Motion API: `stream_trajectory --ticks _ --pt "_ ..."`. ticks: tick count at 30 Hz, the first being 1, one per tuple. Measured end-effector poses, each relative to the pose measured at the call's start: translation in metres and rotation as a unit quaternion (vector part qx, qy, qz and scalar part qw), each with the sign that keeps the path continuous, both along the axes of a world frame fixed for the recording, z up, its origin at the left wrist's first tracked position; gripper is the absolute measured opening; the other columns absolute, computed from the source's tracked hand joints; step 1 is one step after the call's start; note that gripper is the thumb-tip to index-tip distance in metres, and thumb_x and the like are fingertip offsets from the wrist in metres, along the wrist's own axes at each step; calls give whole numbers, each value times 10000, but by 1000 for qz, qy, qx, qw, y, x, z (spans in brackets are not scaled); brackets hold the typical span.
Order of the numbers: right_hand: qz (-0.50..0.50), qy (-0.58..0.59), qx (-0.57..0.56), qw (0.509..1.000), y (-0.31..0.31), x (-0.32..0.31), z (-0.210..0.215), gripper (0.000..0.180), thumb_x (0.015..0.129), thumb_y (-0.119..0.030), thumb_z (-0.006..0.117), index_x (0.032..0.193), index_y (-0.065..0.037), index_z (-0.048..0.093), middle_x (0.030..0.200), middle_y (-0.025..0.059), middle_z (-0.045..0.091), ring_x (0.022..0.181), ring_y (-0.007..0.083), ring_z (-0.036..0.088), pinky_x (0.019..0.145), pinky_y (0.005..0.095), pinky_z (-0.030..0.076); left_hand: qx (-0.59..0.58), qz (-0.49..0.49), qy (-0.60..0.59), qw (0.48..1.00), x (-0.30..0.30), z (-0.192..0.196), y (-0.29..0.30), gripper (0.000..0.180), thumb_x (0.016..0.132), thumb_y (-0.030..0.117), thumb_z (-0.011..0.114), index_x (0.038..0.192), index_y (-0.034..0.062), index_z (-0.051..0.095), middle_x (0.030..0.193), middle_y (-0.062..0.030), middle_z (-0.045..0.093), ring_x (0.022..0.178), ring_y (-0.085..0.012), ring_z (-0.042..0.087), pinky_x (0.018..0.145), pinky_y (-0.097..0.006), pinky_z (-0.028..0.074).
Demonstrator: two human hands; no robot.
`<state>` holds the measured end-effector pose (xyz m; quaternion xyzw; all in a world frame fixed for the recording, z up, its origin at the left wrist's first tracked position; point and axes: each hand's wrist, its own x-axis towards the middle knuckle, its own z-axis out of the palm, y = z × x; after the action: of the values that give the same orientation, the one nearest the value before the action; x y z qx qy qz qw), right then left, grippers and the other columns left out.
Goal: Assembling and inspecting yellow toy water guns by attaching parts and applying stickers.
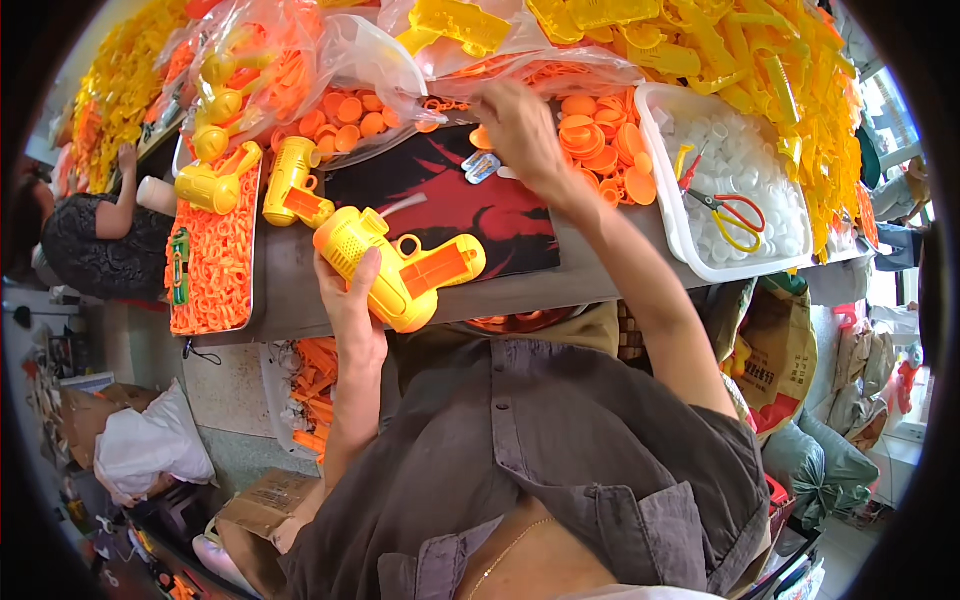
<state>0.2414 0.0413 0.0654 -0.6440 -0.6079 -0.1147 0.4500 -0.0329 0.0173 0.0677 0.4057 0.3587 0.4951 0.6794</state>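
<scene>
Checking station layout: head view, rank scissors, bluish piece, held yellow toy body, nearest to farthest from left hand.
1. Yellow toy body, in the left hand.
2. Bluish piece, ahead and right, on dark mat.
3. Scissors, far right, in white tray.

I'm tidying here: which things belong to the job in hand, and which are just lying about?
Likely part of the job:
yellow plastic body, held by the left hand
orange discs, beside the right hand

Apparently just lying about:
white sack, far left
cardboard box, lower left
green plastic bags, lower right
</scene>
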Motion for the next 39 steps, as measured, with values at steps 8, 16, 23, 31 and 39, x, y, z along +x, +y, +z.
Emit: stream_trajectory --ticks 8,16,23,31,39 --pt "-63 -275 -64 957 59 57 -16 166 865 -127 606 1012 -62 648 921 122 607 970 327 603 839 426 468 -22 9 -33 999 -35 -14 -5 590 843 81 738 1339 48 422 1159 -91 585 1003 -194 642 900 -359 544" --pt "285 584 -153 744 -30 -9 -12 225 1003 -198 563 1131 -22 620 1152 76 654 990 145 634 798 305 518 21 -31 -96 995 -16 -4 10 622 829 69 732 1357 44 405 1180 -117 579 1008 -240 659 907 -391 545" --pt "346 740 -67 573 -77 -57 -5 396 1004 -171 543 1382 -102 446 1408 152 501 1230 246 556 977 395 499 14 -83 -49 995 29 5 7 742 786 50 779 1394 46 354 1185 -101 572 1025 -207 637 915 -354 539" --pt "302 580 -97 750 -85 -55 -7 399 945 -123 641 1320 -36 536 1281 106 605 1136 190 608 935 337 530 84 -106 20 991 38 5 0 890 769 55 813 1471 68 267 1273 -102 515 1101 -184 589 948 -347 521" --pt "227 459 -118 850 -92 -64 7 393 874 -13 692 1251 -29 581 1185 67 644 1027 128 639 905 279 530 157 -192 40 968 46 2 10 893 811 76 788 1508 69 229 1373 -113 487 1200 -183 546 1005 -334 481"
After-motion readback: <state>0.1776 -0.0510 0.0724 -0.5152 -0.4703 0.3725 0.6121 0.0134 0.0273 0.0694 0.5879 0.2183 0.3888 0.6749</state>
